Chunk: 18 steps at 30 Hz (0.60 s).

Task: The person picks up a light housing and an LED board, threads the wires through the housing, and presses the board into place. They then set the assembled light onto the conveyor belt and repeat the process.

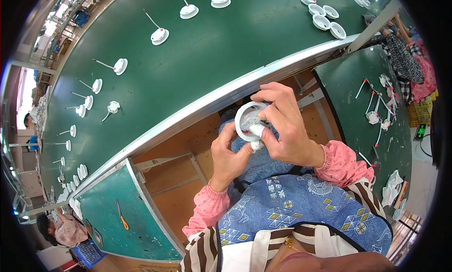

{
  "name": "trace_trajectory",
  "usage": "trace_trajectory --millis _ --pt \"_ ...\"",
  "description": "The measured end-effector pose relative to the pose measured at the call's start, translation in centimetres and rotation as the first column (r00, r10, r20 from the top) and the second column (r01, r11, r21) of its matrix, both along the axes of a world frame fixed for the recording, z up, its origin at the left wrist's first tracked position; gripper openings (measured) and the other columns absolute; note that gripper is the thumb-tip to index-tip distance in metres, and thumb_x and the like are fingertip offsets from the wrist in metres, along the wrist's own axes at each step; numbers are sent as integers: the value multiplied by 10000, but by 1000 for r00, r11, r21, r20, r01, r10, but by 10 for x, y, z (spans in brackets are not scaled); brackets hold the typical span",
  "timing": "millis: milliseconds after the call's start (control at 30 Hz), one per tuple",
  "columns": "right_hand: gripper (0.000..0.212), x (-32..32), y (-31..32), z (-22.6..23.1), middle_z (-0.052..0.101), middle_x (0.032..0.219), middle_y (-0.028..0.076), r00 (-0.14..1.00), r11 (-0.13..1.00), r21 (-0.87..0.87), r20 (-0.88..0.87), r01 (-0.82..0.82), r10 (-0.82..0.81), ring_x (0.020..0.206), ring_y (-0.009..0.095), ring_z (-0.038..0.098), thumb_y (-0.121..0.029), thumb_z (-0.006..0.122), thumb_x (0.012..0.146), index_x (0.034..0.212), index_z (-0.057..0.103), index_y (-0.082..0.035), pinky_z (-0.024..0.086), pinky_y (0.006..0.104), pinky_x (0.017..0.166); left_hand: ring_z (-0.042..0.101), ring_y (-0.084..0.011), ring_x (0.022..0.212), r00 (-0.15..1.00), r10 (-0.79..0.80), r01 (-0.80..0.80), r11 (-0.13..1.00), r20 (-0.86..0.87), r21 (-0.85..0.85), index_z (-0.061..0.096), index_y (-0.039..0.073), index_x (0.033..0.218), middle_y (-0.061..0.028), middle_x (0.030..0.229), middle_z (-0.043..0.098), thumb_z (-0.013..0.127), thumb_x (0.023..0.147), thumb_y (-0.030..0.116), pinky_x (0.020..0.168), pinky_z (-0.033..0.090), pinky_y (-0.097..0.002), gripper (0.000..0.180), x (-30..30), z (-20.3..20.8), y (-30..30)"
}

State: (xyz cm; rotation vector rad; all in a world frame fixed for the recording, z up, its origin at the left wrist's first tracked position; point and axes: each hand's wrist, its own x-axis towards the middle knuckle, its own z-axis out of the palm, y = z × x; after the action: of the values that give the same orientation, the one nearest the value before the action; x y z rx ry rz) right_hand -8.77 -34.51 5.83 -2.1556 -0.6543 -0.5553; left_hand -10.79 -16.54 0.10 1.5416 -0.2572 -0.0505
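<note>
A small white round housing, shaped like a shallow cup (248, 113), is held above my lap, its open side turned up. My left hand (229, 153) is closed round its left and lower side, the thumb near the bottom rim. From the right, my right hand (288, 128) grips the rim, with its thumb and bent fingers reaching to the opening. White material shows at the thumb tips; whether it is finger covering or a part cannot be made out. Inside the cup small reddish details are visible, but the fingers hide most of them.
Across the green worktable (197, 60) stand several white round pieces with upright leads (160, 36). White cups (321, 22) cluster at the far right. The right side table holds red-and-white wired parts (372, 116); an orange-handled screwdriver (123, 221) lies left. Co-workers sit at both sides.
</note>
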Motion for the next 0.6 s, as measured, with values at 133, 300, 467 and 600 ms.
trace_trajectory --millis 133,300,467,600 --pt "290 0 3 -2 553 1186 191 999 999 37 31 -16 15 1150 421 511 83 644 629 897 547 29 448 503 944 664 -144 1008 999 -30 27 997 -41 -70 635 -37 1179 -80 1089 684 843 784 81 909 531 -300 462 1 -5 3" --pt "303 0 0 -4 552 1177 196 998 995 82 -20 -55 57 1109 415 525 99 634 625 905 538 37 461 493 919 662 -151 1022 986 -80 48 975 -145 -215 636 -51 1200 -72 1106 674 864 801 108 899 537 -295 486 2 -5 0" --pt "285 -6 1 -6 550 1171 196 999 994 99 1 -47 47 1086 413 530 109 629 625 882 530 36 463 491 905 663 -149 1015 982 -110 78 977 -154 -201 640 -52 1199 -75 1099 680 858 812 129 900 536 -293 480 -3 -10 6" --pt "204 -8 -10 -11 586 1140 182 978 982 177 -183 -62 95 1058 360 561 78 645 679 837 533 17 473 441 883 684 -125 868 970 -197 192 980 -145 -43 667 -36 1154 -70 943 715 740 898 62 784 551 -271 284 -3 -3 18"
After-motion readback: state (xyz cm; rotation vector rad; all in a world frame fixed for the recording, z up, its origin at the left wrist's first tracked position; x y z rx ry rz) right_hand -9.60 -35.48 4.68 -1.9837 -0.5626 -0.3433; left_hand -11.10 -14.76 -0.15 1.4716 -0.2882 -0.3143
